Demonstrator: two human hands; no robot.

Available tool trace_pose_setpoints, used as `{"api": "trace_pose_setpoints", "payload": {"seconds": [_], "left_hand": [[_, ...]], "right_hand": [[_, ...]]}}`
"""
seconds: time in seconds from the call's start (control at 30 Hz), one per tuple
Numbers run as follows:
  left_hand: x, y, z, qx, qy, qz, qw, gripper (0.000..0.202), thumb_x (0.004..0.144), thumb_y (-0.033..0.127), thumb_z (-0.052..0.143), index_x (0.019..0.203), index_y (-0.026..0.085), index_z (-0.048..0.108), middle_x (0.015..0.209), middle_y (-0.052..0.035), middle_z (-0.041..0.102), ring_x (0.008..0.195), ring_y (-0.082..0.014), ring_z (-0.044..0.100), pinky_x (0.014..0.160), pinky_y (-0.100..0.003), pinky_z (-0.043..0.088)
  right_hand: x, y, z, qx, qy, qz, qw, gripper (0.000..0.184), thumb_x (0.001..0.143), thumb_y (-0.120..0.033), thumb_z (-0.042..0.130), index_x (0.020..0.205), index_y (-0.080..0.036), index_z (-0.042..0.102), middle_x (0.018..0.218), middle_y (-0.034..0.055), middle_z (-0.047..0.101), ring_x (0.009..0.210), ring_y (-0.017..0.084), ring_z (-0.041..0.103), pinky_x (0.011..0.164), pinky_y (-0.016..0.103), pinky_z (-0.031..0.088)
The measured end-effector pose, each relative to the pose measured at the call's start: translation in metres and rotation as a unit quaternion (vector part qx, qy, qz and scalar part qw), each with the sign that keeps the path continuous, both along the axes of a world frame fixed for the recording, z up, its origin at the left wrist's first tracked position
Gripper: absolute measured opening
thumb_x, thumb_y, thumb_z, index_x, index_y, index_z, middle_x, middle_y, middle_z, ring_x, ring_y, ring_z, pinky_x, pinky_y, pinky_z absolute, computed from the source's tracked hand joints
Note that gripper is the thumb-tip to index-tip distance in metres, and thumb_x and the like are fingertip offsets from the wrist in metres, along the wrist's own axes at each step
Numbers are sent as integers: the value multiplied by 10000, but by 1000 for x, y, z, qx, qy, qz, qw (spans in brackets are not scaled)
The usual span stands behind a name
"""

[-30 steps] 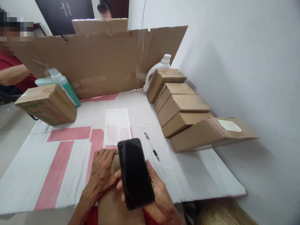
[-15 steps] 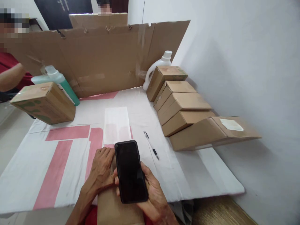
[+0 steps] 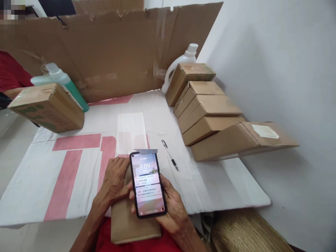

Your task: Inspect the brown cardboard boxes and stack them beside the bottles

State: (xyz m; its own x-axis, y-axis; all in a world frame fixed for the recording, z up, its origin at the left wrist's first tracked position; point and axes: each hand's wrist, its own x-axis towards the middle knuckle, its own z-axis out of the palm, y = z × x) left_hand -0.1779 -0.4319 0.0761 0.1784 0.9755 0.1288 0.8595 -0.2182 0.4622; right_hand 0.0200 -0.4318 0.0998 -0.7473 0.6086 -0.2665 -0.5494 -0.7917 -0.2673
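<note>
While right hand grips lit phone, left hand on closed box

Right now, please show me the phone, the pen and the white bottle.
phone (image 3: pixel 148 185), head view, middle of lit screen.
pen (image 3: pixel 169 159), head view, middle of barrel.
white bottle (image 3: pixel 182 60), head view, shoulder under cap.
</note>
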Motion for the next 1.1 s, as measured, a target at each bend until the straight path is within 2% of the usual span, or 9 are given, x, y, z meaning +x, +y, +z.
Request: {"api": "trace_pose_setpoints", "payload": {"seconds": [0.2, 0.33, 0.43, 0.53, 0.6, 0.67, 0.87, 0.97, 1.1], "left_hand": [[2, 1, 2, 2, 12, 6, 1000, 389, 881, 419, 562, 1185, 182, 615, 1024, -119, 690, 950, -322, 608, 856, -473, 431], [2, 0, 1, 4, 25, 21, 999, 419, 922, 372, 595, 1298, 187, 584, 1156, -118, 707, 1045, -317, 623, 924, -476, 436], [2, 0, 0, 8, 32, 24, 999, 438, 921, 375, 617, 1313, 182, 587, 1143, -118, 715, 1044, -319, 632, 923, -475, 444], [2, 1, -2, 19, 34, 23, 999, 439, 923, 371, 623, 1310, 164, 596, 1132, -122, 720, 1037, -320, 640, 911, -473, 450], [2, 2, -3, 25, 30, 23, 999, 440, 922, 369, 629, 1306, 158, 599, 1129, -122, 721, 1034, -320, 641, 907, -475, 453], [3, 2, -4, 28, 22, 25, 999, 443, 922, 370, 636, 1312, 164, 597, 1139, -118, 720, 1042, -318, 640, 922, -480, 454], [-1, -2, -8, 55, -122, 86, 987, 429, 936, 381, 654, 1333, 225, 603, 1276, -98, 679, 1183, -297, 614, 1019, -474, 458], [-8, -6, -16, 86, -282, 167, 941, 438, 978, 454, 586, 1360, 239, 605, 1390, -99, 635, 1298, -293, 580, 1080, -462, 461], [-18, -21, -40, 80, -378, 251, 888, 576, 991, 584, 508, 1436, 222, 563, 1483, -131, 583, 1361, -319, 550, 1117, -490, 449]], "right_hand": [[6, 1, 3, 31, -31, -14, 999, 566, 981, -623, 537, 1216, -152, 744, 1166, 164, 774, 961, 287, 748, 810, 447, 608], [23, 17, 2, 62, -94, -76, 991, 667, 916, -745, 577, 1243, -189, 744, 1193, 147, 775, 1002, 291, 750, 848, 448, 609], [40, 39, -14, 89, -207, -152, 962, 707, 867, -796, 599, 1201, -193, 751, 1164, 130, 778, 1002, 280, 739, 898, 442, 588], [50, 61, -51, 185, -411, -235, 861, 567, 882, -728, 631, 1009, -187, 742, 978, 72, 766, 879, 227, 693, 824, 360, 558], [50, 72, -80, 285, -539, -236, 757, 525, 930, -697, 554, 830, -194, 667, 792, 23, 682, 743, 189, 608, 704, 310, 500], [47, 76, -103, 351, -607, -211, 681, 522, 958, -672, 478, 725, -214, 573, 673, -17, 565, 649, 166, 509, 627, 295, 426], [36, 66, -127, 389, -668, -188, 606, 420, 985, -547, 442, 841, -205, 639, 721, 20, 593, 700, 213, 527, 717, 347, 433], [38, 65, -130, 405, -693, -194, 564, 410, 979, -492, 444, 996, -170, 695, 901, 112, 650, 863, 281, 581, 860, 440, 478], [47, 58, -136, 477, -724, -177, 466, 400, 998, -379, 438, 1172, -145, 712, 1059, 174, 643, 1033, 335, 589, 961, 541, 514]]}}
